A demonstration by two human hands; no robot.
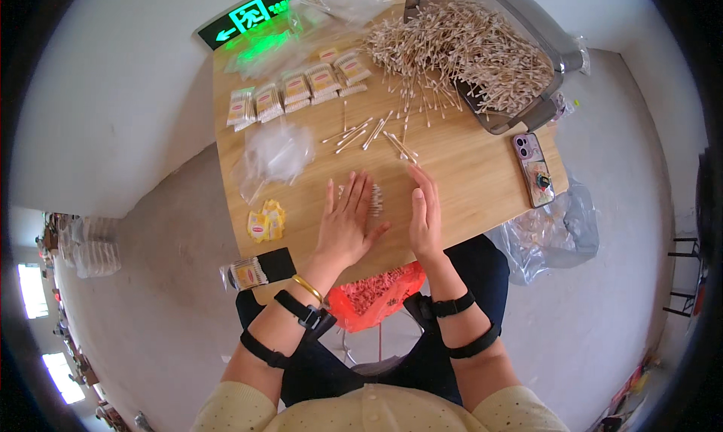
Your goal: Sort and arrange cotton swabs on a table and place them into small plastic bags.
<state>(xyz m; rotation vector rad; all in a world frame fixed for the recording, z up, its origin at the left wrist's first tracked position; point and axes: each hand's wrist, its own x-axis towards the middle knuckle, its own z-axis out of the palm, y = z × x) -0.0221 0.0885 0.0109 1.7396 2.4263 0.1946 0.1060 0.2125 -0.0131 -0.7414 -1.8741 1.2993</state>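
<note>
My left hand (345,225) lies flat on the wooden table (467,176), fingers stretched out, partly covering a small row of cotton swabs (376,199). The white tips of that row show beside its fingers; the rest is hidden. To the right of the row, my right hand (426,217) stands on its edge with the fingers straight and nothing in it. Just beyond its fingertips lie a few loose cotton swabs (401,147). Several more loose swabs (352,135) are scattered farther left.
A grey bin (548,110) tipped on its side spills a large heap of cotton swabs (474,52). Packed swab bags (294,89) line the far left, near clear plastic bags (279,152) and yellow labels (266,221). A phone (533,170) rests by the right edge; a red bag (376,296) hangs below.
</note>
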